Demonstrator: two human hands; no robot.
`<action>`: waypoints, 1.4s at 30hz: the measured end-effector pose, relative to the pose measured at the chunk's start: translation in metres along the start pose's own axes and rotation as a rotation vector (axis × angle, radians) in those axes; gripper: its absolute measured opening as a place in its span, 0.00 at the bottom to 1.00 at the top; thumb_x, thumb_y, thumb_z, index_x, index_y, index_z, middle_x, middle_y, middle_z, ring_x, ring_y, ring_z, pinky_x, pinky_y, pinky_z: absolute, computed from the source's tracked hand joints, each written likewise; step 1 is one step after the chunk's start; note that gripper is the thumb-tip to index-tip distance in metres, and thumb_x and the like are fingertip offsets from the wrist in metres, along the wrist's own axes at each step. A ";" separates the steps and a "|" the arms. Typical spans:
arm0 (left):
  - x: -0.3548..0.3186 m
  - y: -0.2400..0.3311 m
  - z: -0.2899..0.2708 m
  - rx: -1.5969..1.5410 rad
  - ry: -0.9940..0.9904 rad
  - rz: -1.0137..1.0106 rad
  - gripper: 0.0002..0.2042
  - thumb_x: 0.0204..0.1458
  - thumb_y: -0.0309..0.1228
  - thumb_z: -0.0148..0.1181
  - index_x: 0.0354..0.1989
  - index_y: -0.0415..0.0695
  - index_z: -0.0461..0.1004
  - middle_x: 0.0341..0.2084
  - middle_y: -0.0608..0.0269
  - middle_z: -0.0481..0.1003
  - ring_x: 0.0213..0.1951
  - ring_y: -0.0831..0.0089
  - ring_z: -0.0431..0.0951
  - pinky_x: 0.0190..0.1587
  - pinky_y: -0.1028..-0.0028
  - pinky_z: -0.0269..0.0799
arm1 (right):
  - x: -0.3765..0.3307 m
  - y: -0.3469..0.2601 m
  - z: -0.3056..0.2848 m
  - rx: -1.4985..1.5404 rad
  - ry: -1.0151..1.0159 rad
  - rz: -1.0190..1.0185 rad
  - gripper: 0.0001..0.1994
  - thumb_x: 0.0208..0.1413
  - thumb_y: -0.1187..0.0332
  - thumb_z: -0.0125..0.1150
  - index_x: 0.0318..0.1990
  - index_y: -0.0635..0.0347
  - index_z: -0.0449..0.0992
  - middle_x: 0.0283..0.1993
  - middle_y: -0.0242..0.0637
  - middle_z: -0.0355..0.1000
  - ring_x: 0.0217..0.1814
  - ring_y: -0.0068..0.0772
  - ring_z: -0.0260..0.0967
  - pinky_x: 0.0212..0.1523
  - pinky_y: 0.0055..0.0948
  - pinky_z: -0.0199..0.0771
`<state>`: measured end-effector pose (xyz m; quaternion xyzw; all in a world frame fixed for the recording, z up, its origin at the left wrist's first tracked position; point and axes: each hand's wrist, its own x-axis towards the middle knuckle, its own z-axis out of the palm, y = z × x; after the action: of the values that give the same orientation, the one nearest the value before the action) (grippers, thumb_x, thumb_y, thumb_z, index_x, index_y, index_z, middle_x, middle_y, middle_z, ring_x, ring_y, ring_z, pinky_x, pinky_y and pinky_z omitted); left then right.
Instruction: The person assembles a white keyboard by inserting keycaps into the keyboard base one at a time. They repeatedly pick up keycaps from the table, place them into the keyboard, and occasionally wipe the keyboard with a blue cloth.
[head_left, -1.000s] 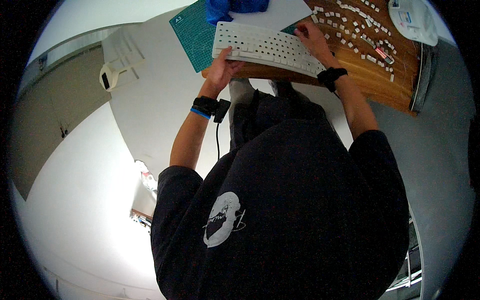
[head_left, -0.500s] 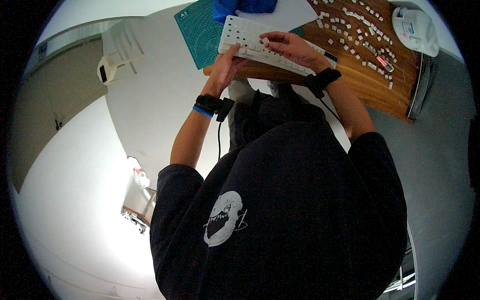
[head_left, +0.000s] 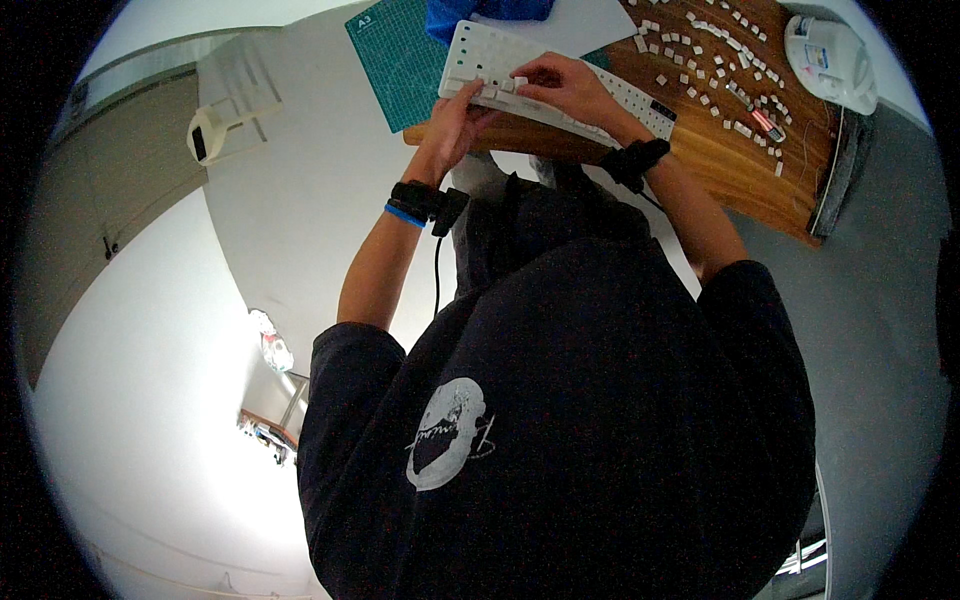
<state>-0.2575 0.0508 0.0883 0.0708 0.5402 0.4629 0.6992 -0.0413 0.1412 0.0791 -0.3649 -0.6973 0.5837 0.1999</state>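
Note:
A white keyboard (head_left: 497, 48) with many of its keycaps off lies at a slant along the near edge of the table. My left hand (head_left: 452, 128) grips its near left corner, thumb on top and the other fingers underneath, partly hidden. Over the middle of the keyboard, my right hand (head_left: 578, 93) is closed in a pinch on a small white keycap (head_left: 519, 84), held low against the key area. Whether the keycap is seated there cannot be made out. A few white keycaps sit in the near row between the hands.
Many loose keycaps (head_left: 697, 53) are spread over the wooden table (head_left: 735, 185) to the right, with a red-and-white tube (head_left: 766, 122) among them. A white jug (head_left: 832, 62) stands at the far right. A green cutting mat (head_left: 392, 62) and blue cloth (head_left: 490, 12) lie behind.
My right hand has moved slightly left and down with the keycap, bringing it to the keyboard's surface. My left hand keeps its grip on the corner.

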 end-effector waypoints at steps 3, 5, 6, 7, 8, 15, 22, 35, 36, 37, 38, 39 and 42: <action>-0.003 0.005 0.006 0.015 0.013 -0.016 0.23 0.65 0.36 0.54 0.61 0.31 0.64 0.56 0.46 0.72 0.55 0.60 0.76 0.56 0.67 0.77 | 0.000 0.003 0.001 0.050 -0.012 0.028 0.15 0.56 0.59 0.71 0.48 0.52 0.82 0.44 0.34 0.76 0.46 0.28 0.76 0.53 0.30 0.77; -0.001 0.004 0.000 0.150 -0.027 0.019 0.20 0.64 0.34 0.56 0.60 0.35 0.64 0.55 0.50 0.72 0.55 0.60 0.75 0.58 0.63 0.76 | 0.002 0.005 0.003 0.082 -0.022 0.031 0.15 0.55 0.59 0.72 0.48 0.52 0.83 0.44 0.34 0.77 0.46 0.29 0.76 0.53 0.30 0.77; 0.000 0.003 -0.003 0.218 -0.047 0.036 0.19 0.64 0.32 0.56 0.59 0.36 0.65 0.54 0.52 0.71 0.55 0.59 0.75 0.59 0.60 0.75 | 0.001 0.005 0.003 0.055 -0.022 0.030 0.16 0.55 0.58 0.72 0.48 0.52 0.83 0.44 0.34 0.77 0.46 0.29 0.76 0.52 0.30 0.78; -0.003 0.003 -0.001 0.258 -0.054 0.078 0.20 0.64 0.33 0.56 0.60 0.36 0.64 0.54 0.52 0.71 0.55 0.59 0.75 0.59 0.60 0.75 | 0.001 0.004 0.004 0.027 -0.021 0.029 0.16 0.55 0.58 0.72 0.48 0.53 0.83 0.44 0.34 0.77 0.46 0.29 0.76 0.52 0.30 0.78; -0.007 0.004 0.001 0.298 -0.061 0.121 0.20 0.64 0.33 0.56 0.60 0.36 0.64 0.54 0.51 0.71 0.55 0.59 0.75 0.59 0.60 0.75 | 0.001 0.003 0.004 -0.001 -0.020 0.028 0.16 0.54 0.58 0.73 0.48 0.53 0.83 0.43 0.34 0.77 0.45 0.28 0.76 0.52 0.30 0.78; 0.000 0.002 -0.003 -0.005 -0.022 -0.014 0.21 0.64 0.34 0.56 0.60 0.33 0.63 0.54 0.49 0.71 0.55 0.59 0.75 0.60 0.61 0.76 | 0.001 0.001 0.006 0.013 -0.031 0.068 0.16 0.55 0.58 0.72 0.48 0.53 0.83 0.43 0.34 0.78 0.45 0.29 0.77 0.52 0.30 0.78; -0.006 0.003 0.000 0.053 -0.042 0.004 0.20 0.64 0.32 0.55 0.60 0.33 0.65 0.58 0.48 0.70 0.58 0.58 0.74 0.62 0.68 0.74 | -0.002 -0.005 0.007 -0.117 -0.034 0.067 0.16 0.62 0.61 0.65 0.54 0.56 0.77 0.45 0.35 0.77 0.47 0.28 0.76 0.51 0.29 0.80; -0.002 -0.003 -0.006 -0.014 -0.070 -0.001 0.20 0.65 0.34 0.54 0.61 0.36 0.64 0.54 0.50 0.71 0.56 0.60 0.75 0.59 0.65 0.76 | 0.008 0.000 0.020 -0.280 0.006 -0.238 0.12 0.63 0.63 0.63 0.50 0.58 0.78 0.46 0.38 0.74 0.46 0.33 0.75 0.48 0.31 0.78; -0.002 -0.003 -0.007 -0.007 -0.078 -0.002 0.20 0.65 0.34 0.54 0.61 0.36 0.64 0.54 0.50 0.72 0.55 0.60 0.75 0.59 0.65 0.76 | 0.008 -0.002 0.021 -0.299 0.016 -0.236 0.12 0.62 0.63 0.63 0.50 0.58 0.78 0.45 0.38 0.74 0.46 0.33 0.75 0.47 0.31 0.78; -0.002 -0.003 -0.008 -0.019 -0.080 -0.011 0.20 0.65 0.32 0.55 0.61 0.35 0.65 0.54 0.50 0.72 0.55 0.60 0.76 0.58 0.65 0.76 | 0.008 -0.003 0.022 -0.318 0.027 -0.232 0.12 0.62 0.64 0.63 0.49 0.58 0.78 0.45 0.38 0.74 0.46 0.33 0.75 0.47 0.31 0.78; -0.002 -0.002 -0.009 -0.031 -0.081 -0.020 0.19 0.64 0.30 0.55 0.61 0.35 0.66 0.55 0.50 0.72 0.55 0.60 0.76 0.58 0.65 0.77 | 0.008 -0.004 0.023 -0.338 0.038 -0.229 0.12 0.62 0.64 0.64 0.49 0.58 0.79 0.45 0.38 0.74 0.45 0.33 0.75 0.46 0.30 0.78; -0.003 -0.002 -0.010 -0.043 -0.083 -0.030 0.19 0.63 0.28 0.56 0.61 0.34 0.66 0.55 0.50 0.72 0.54 0.60 0.77 0.57 0.65 0.77 | 0.008 -0.005 0.024 -0.344 0.047 -0.241 0.12 0.61 0.64 0.64 0.49 0.59 0.79 0.44 0.38 0.74 0.44 0.33 0.75 0.45 0.31 0.78; -0.004 -0.003 -0.014 0.310 -0.119 0.123 0.18 0.60 0.22 0.58 0.59 0.34 0.69 0.54 0.49 0.74 0.53 0.61 0.78 0.55 0.66 0.78 | 0.010 -0.005 0.026 -0.363 0.066 -0.255 0.12 0.60 0.64 0.65 0.47 0.60 0.79 0.43 0.38 0.74 0.43 0.34 0.75 0.43 0.31 0.78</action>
<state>-0.2673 0.0406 0.0836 0.2380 0.5574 0.4109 0.6811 -0.0675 0.1314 0.0764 -0.3225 -0.8246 0.4063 0.2256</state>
